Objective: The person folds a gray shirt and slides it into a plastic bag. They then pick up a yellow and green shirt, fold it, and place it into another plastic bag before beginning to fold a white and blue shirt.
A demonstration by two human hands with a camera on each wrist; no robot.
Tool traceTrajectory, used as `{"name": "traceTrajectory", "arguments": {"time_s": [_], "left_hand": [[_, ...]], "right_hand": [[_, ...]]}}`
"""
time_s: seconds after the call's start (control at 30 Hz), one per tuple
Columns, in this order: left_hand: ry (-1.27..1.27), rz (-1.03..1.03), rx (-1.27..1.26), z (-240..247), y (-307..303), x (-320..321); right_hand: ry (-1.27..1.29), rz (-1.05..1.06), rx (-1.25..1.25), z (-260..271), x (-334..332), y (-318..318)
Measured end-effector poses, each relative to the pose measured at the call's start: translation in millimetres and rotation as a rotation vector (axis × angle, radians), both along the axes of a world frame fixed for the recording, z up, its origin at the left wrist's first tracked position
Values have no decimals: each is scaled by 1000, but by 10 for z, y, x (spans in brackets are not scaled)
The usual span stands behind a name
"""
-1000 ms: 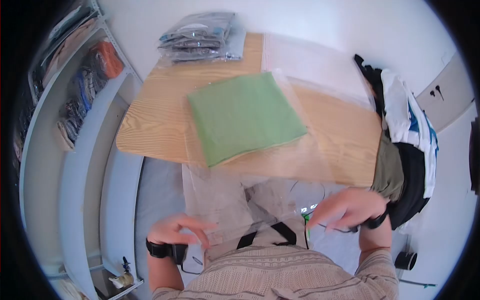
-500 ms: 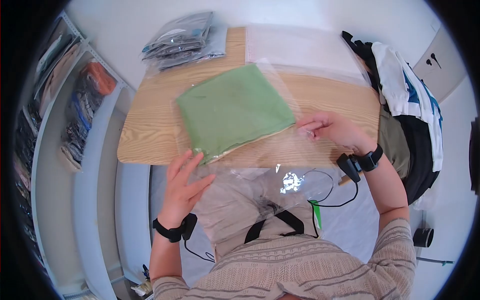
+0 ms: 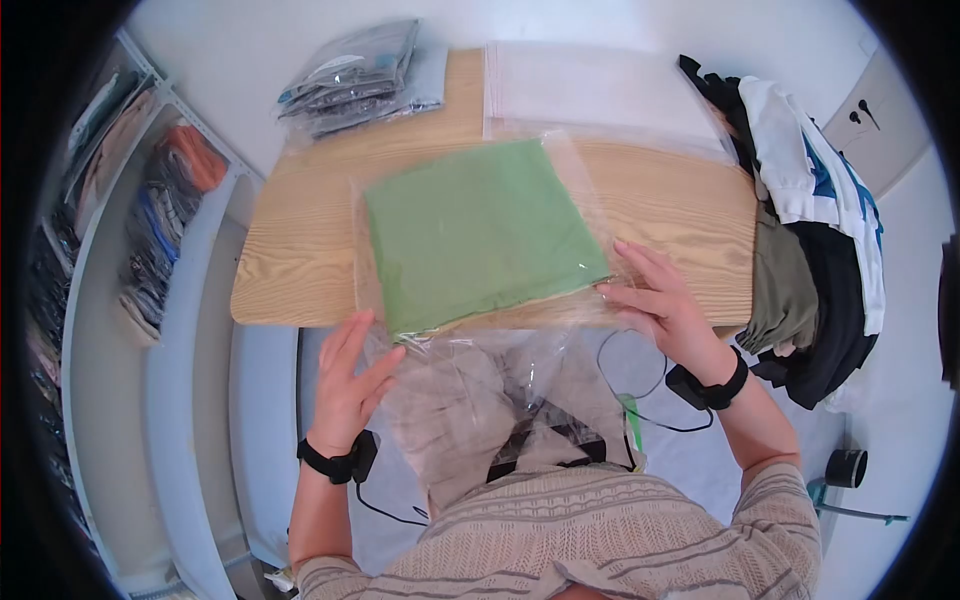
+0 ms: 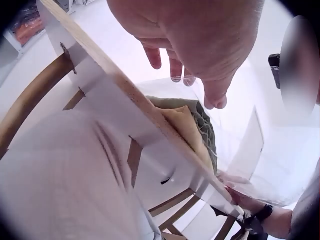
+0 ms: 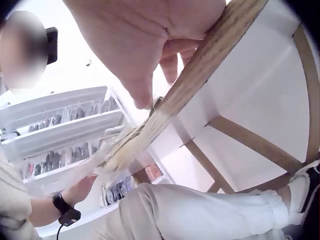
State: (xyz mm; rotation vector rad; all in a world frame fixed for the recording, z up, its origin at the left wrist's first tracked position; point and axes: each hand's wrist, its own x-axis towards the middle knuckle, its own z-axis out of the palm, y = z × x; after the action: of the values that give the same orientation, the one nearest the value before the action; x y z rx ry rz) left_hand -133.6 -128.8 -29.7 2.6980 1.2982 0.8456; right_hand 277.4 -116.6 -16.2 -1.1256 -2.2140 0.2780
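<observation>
A folded green cloth point(image 3: 485, 235) lies at the front of the table inside a clear plastic bag point(image 3: 530, 365), whose loose end droops over the table edge toward the lap. In the left wrist view, the cloth point(image 4: 207, 132) shows layered folds with a yellowish piece point(image 4: 184, 122) beneath. At the bag's near left corner is my left hand point(image 3: 343, 388), fingers extended and thumb tip close to the cloth's corner. My right hand point(image 3: 668, 308) touches the opposite near corner with fingers spread and straight, its thumb by the cloth's edge.
A stack of bagged garments point(image 3: 355, 80) occupies the table's back left. Flat clear bags point(image 3: 600, 95) lie at the back right. Loose clothes point(image 3: 815, 230) hang over the right edge. Shelves point(image 3: 110, 290) holding packed garments stand on the left. A cable point(image 3: 600, 355) dangles below the right wrist.
Both hands rose from the lap to the bag's near corners. Since half a second ago, the right hand's fingers have spread out, and the bag with the cloth has turned slightly and shifted right.
</observation>
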Motion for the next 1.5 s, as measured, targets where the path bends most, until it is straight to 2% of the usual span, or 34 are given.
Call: {"name": "traceTrajectory", "arguments": {"time_s": [0.1, 0.17, 0.2, 0.27, 0.3, 0.37, 0.4, 0.47, 0.5, 0.57, 0.6, 0.63, 0.7, 0.77, 0.83, 0.9, 0.97, 1.0, 1.03, 1.07, 1.1, 1.13, 1.17, 1.2, 1.23, 1.27, 1.3, 1.33, 1.37, 1.4, 1.43, 1.5], "left_hand": [[-15, -50, 31, 168, 61, -8], [-245, -101, -36, 339, 92, -6], [-244, -107, -22, 467, 103, 11], [-369, -89, -29, 802, 130, 56], [-365, -98, -11, 971, 140, 95], [-571, 51, -32, 1318, 179, 181], [-566, 44, -13, 1482, 232, 201], [-719, 191, -183, 1761, 389, 262], [-719, 181, -168, 1847, 474, 324], [-950, -52, -455, 1971, 646, 477], [-904, -40, -469, 1967, 772, 485], [-904, -54, -459, 1954, 878, 517], [-867, -139, -591, 1959, 1059, 585], [-866, -122, -582, 2007, 1184, 695], [-840, -229, -492, 2062, 1288, 792], [-897, -219, -452, 2090, 1264, 914], [-955, -195, -427, 1984, 1222, 975], [-881, -244, -364, 1873, 1193, 957], [-805, -290, -301, 1744, 1156, 924], [-691, -247, -305, 1569, 1120, 851], [-576, -205, -310, 1358, 1064, 775], [-534, -170, -383, 1151, 959, 731], [-491, -135, -455, 938, 850, 683], [-327, -96, -476, 667, 807, 567], [-163, -58, -493, 462, 772, 466], [-161, -55, -509, 376, 690, 475], [-247, -137, -670, 304, 607, 517], [-334, -218, -831, 251, 551, 551], [-332, -213, -846, 196, 535, 566], [-382, -222, -735, 132, 523, 574], [-429, -231, -623, 96, 499, 577], [-475, -232, -635, 102, 506, 592]], "right_hand": [[11, 1, -66, 106, 44, 47], [195, 103, -203, 340, 45, 56], [195, 100, -188, 460, 47, 60], [475, 126, -324, 737, 44, 65], [478, 127, -305, 913, 26, 56], [541, 62, -286, 1299, -16, 59], [546, 66, -266, 1466, -5, 77], [199, -3, 81, 1735, 37, 146], [200, -6, 99, 1785, 36, 224], [864, 43, -375, 1828, 17, 388], [875, -25, -419, 1864, 28, 419], [874, -25, -402, 1846, 76, 490], [924, -14, -494, 1759, 186, 676], [901, -50, -486, 1760, 278, 769], [932, 28, -338, 1781, 354, 823], [966, 37, -259, 1820, 410, 756], [863, 32, -34, 1775, 407, 557], [864, 20, -42, 1669, 459, 491], [695, -69, 5, 1516, 552, 418], [524, -155, 45, 1347, 618, 333], [654, -62, -131, 1158, 621, 223], [718, -54, -226, 885, 644, 130], [594, -151, -272, 633, 692, 20], [466, -244, -317, 412, 731, -89], [467, -248, -333, 224, 740, -196], [507, -250, -489, 54, 736, -300], [547, -250, -645, -73, 728, -361], [549, -252, -662, -178, 711, -391], [496, -243, -508, -266, 690, -412], [443, -232, -354, -294, 647, -431], [447, -234, -369, -294, 603, -438], [533, -220, -208, -231, 505, -411]]}}
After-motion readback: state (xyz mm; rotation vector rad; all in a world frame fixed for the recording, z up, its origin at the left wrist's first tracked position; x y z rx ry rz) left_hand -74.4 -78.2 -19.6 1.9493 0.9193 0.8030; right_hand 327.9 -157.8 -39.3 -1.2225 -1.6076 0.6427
